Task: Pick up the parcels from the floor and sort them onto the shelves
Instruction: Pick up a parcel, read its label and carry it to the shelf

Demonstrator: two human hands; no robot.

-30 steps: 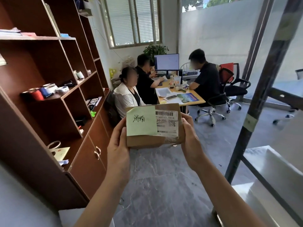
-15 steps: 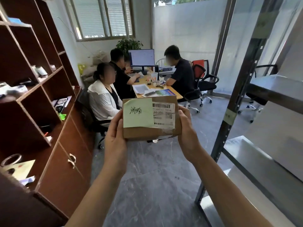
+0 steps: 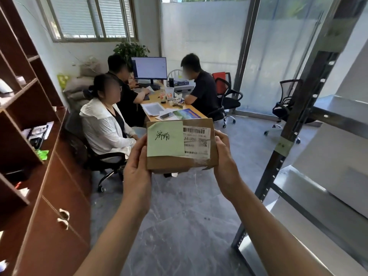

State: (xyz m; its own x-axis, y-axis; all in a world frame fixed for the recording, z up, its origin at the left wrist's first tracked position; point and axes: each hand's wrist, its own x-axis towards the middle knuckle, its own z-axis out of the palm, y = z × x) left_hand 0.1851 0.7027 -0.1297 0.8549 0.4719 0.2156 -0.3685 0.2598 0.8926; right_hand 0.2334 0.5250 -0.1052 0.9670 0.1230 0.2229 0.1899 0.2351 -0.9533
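Observation:
I hold a small brown cardboard parcel (image 3: 179, 163) up at chest height in the middle of the view. A green sticky note (image 3: 165, 138) with handwriting covers its left half and a white barcode label (image 3: 197, 141) its right half. My left hand (image 3: 137, 168) grips the parcel's left edge and my right hand (image 3: 226, 162) grips its right edge. A grey metal shelf rack (image 3: 278, 156) stands to the right, its upright post bearing a small green tag (image 3: 283, 145). Its white shelf boards are bare where visible.
A brown wooden cabinet (image 3: 49, 176) with open compartments and lower doors lines the left side. Three people sit at a desk (image 3: 157, 100) with a monitor straight ahead. Office chairs (image 3: 286, 102) stand by the glass wall. Grey tiled floor (image 3: 179, 226) lies below my arms.
The view has swung to the right, bringing more of the metal rack into sight and less of the cabinet. Both hands have kept the same hold on the parcel.

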